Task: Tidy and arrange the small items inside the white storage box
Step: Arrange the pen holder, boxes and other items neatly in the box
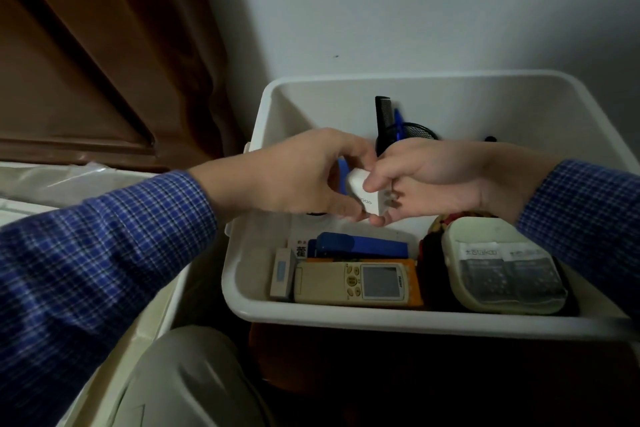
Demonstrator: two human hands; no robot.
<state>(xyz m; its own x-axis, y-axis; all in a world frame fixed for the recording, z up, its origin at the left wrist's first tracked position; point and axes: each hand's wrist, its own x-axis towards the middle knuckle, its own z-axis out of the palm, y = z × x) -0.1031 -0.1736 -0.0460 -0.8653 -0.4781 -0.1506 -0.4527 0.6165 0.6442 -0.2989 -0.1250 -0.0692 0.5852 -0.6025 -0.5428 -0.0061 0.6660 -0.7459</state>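
Both hands meet over the middle of the white storage box (408,321). My left hand (298,177) and my right hand (433,177) together pinch a small white charger plug (363,192) held above the box floor. Below them lie a blue stapler (363,246), a cream remote control (349,282) on an orange item, a small white device (282,274) and a cream case (502,267) with labelled packets. A black comb (383,121) and a blue pen (399,125) stand in a mesh cup (417,131) at the back.
The box sits in a corner against a white wall (415,10). A brown curtain (104,45) hangs at the left. A plastic-covered surface (52,184) lies left of the box. My knee (194,381) is below the box's front edge.
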